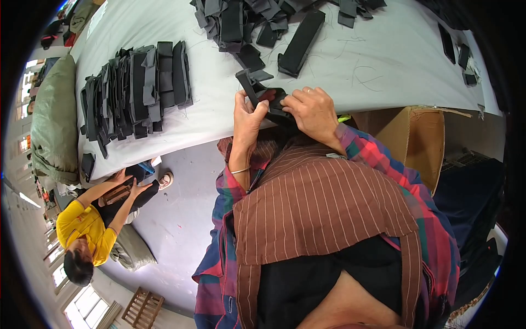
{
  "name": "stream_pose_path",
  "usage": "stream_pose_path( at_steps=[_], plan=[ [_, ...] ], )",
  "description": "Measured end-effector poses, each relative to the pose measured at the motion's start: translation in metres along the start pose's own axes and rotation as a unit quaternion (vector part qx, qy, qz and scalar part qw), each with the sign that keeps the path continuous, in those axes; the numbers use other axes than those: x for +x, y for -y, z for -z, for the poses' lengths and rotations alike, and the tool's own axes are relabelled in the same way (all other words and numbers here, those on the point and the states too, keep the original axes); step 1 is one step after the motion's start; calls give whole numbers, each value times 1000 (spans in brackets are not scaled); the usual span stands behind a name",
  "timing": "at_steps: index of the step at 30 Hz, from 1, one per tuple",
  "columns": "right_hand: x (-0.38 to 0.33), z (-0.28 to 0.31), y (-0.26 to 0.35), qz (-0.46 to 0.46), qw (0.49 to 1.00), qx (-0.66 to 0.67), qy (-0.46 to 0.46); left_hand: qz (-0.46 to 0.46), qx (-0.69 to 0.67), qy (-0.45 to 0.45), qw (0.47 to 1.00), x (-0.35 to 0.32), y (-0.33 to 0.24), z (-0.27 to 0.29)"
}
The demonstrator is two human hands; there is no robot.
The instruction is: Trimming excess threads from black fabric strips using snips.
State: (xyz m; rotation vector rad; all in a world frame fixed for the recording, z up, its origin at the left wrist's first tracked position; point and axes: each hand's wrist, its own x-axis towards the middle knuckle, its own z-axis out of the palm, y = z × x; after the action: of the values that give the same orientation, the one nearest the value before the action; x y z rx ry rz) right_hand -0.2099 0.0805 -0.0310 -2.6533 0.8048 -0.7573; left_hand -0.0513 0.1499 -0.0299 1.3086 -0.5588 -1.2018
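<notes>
Pinching black fabric piece (268,98) between left hand (247,118) and right hand (313,112).

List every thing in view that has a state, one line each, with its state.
Left hand: gripping the black fabric piece at the table's edge.
Right hand: pressed on the same piece, fingers closed over it.
Black fabric piece: folded, partly lifted.
Stacked black pieces: laid in overlapping rows.
Loose black pieces: heaped, unsorted.
Cardboard box: open.
White table: covered, scribbled with pen marks.
</notes>
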Motion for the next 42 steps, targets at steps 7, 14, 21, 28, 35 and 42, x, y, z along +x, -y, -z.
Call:
stream_pose_path(
  at_steps=[7,14,21,28,35,42],
  plan=[
    [3,-3,-1,16,1000,20,-1,3,-1,-1,1000,0,0,1],
    [6,3,-3,-38,998,24,-34,3,6,-7,1000,1,1,0],
    [6,15,3,-41,998,14,43,-3,-10,3,1000,2,3,2],
    [6,8,9,-45,997,-39,57,-10,-1,-4,1000,2,2,-1],
    [7,-1,8,-45,997,-31,48,-2,6,-9,1000,2,4,0],
    [8,19,-2,-79,994,-23,-77,11,4,-34,999,2,-3,0]
  ],
)
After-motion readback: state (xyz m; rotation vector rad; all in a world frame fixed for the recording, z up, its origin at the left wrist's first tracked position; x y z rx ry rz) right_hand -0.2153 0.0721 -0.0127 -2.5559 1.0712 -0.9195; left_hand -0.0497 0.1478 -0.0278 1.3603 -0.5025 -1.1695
